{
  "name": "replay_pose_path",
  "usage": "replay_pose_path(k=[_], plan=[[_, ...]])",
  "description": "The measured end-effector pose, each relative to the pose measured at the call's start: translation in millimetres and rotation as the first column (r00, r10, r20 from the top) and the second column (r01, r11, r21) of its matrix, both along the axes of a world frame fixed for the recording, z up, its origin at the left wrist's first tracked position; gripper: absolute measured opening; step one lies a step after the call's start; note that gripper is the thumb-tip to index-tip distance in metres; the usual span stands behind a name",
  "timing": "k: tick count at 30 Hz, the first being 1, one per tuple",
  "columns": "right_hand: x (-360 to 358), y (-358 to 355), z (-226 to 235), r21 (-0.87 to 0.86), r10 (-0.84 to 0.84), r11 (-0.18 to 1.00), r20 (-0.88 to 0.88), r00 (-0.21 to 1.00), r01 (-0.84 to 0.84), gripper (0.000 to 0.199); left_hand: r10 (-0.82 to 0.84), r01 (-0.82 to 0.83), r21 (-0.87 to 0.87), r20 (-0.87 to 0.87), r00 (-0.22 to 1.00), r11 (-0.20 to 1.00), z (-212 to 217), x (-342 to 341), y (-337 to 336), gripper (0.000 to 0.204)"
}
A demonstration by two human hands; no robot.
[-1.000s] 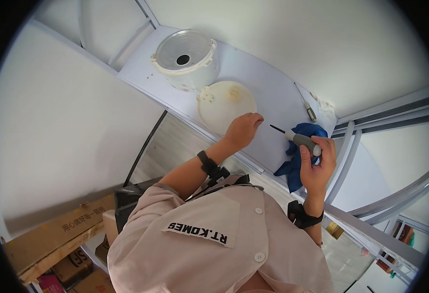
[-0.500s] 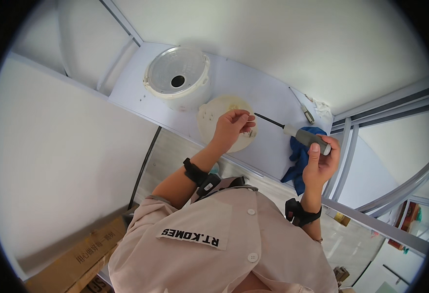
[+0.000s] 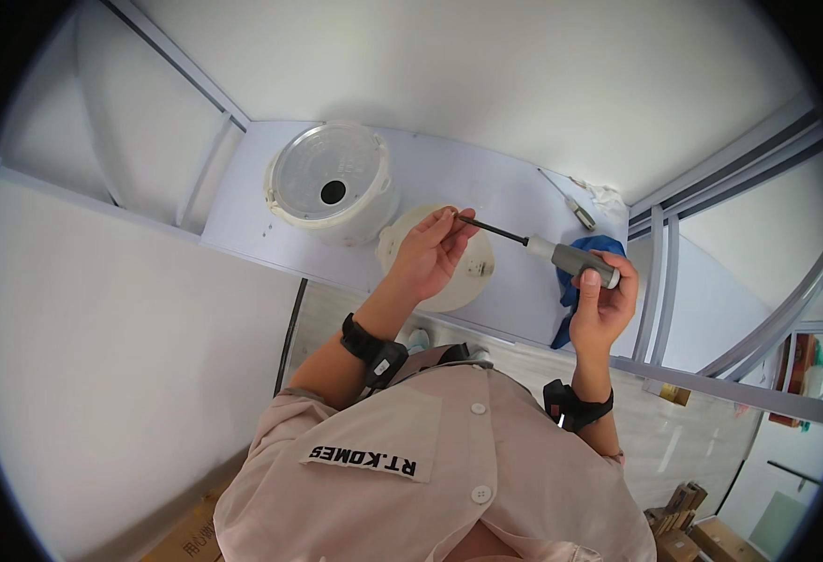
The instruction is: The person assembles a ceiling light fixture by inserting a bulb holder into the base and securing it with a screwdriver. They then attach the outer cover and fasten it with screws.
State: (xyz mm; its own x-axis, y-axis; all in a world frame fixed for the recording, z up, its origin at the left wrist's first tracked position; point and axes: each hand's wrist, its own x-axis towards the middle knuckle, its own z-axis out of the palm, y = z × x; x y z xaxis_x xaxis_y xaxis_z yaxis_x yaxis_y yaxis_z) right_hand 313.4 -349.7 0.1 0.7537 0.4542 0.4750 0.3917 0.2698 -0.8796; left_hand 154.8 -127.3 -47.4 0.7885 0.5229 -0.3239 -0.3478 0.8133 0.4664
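Note:
A screwdriver with a grey handle [image 3: 575, 261] and a dark shaft is in my right hand [image 3: 608, 304], whose fingers wrap round the handle's end. Its shaft points left, and the tip reaches the fingertips of my left hand [image 3: 430, 253]. The left thumb and forefinger are pinched together at that tip; whatever small thing they may hold cannot be made out. Beneath the left hand a round cream-coloured disc [image 3: 463, 286], with small dark marks, lies flat on the table, partly covered by the hand.
A white round tub [image 3: 364, 206] with a translucent top and a dark round hole stands at the table's left. Blue cloth [image 3: 566, 272] lies behind the right hand. Farther back are a second, thinner screwdriver [image 3: 580, 214] and crumpled white tissue [image 3: 608, 199]. Metal framing [image 3: 657, 281] borders the table's right side.
The screwdriver's tip and my left fingertips have come together; before, a gap lay between them. My right hand has shifted slightly left. The whole view has also shifted somewhat.

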Motion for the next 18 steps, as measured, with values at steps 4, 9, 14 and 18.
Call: replay_pose_path(k=[4, 9, 14, 18], plan=[[-9.6, 3.3, -1.9, 0.003, 0.001, 1.000, -0.076, 0.997, -0.001, 0.032, 0.008, -0.007, -0.012, 0.046, 0.999, 1.000, -0.7, -0.5, 3.0, 0.015], [-18.1, 5.6, -7.5, -0.021, 0.058, 0.998, -0.104, 0.993, -0.061, 0.033, 0.062, -0.060, -0.041, 0.038, 0.997, 0.997, -7.7, -6.1, 6.6, 0.013], [-16.9, 8.3, -8.5, -0.107, 0.070, 0.993, 0.119, 0.990, -0.057, 0.032, 0.051, -0.051, -0.001, 0.050, 0.997, 0.999, -13.1, -10.4, 12.5, 0.013], [-23.9, 0.9, 4.0, -0.239, 0.084, 0.969, 0.114, 0.990, -0.055, 0.029, 0.038, -0.021, 0.225, -0.069, 0.997, 0.974, -20.0, -12.6, 12.6, 0.014]])
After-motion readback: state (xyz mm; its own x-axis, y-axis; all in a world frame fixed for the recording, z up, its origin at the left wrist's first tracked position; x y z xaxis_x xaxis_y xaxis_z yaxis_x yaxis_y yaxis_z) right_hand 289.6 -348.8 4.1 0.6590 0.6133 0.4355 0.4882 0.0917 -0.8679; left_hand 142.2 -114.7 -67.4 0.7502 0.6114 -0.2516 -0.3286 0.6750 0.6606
